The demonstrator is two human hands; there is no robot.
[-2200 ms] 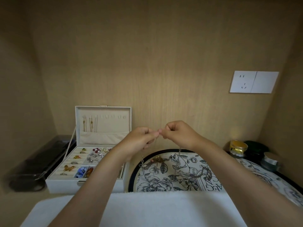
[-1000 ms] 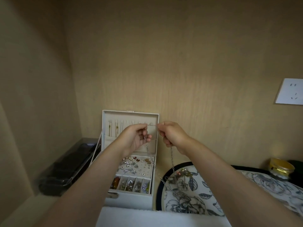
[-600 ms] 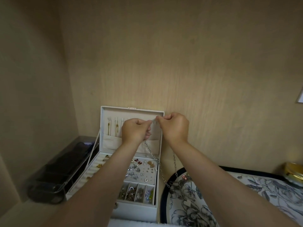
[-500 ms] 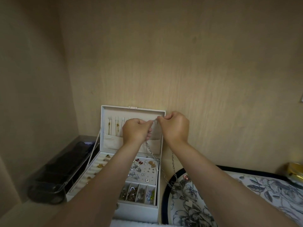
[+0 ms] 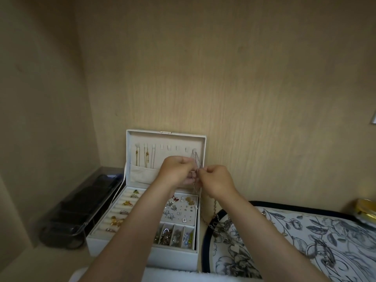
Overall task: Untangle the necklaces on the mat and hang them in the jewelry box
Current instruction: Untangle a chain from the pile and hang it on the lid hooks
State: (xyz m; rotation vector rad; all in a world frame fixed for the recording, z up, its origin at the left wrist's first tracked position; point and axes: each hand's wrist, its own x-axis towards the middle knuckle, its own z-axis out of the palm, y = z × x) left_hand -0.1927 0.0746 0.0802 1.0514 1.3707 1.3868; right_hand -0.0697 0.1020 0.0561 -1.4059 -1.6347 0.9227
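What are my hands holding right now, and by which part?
The left hand and right hand both pinch the silver necklace high on its chain, just below the rightmost hook in the jewelry box lid.

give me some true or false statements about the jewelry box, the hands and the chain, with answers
1. The jewelry box lid is shut. False: it stands open.
2. Gold necklaces hang from hooks at the lid's left. True.
3. The silver chain runs up to the leftmost hook. False: it runs to the rightmost hook.
4. The left hand and right hand both pinch the silver chain. True.
5. The floral mat lies left of the box. False: it lies to its right.
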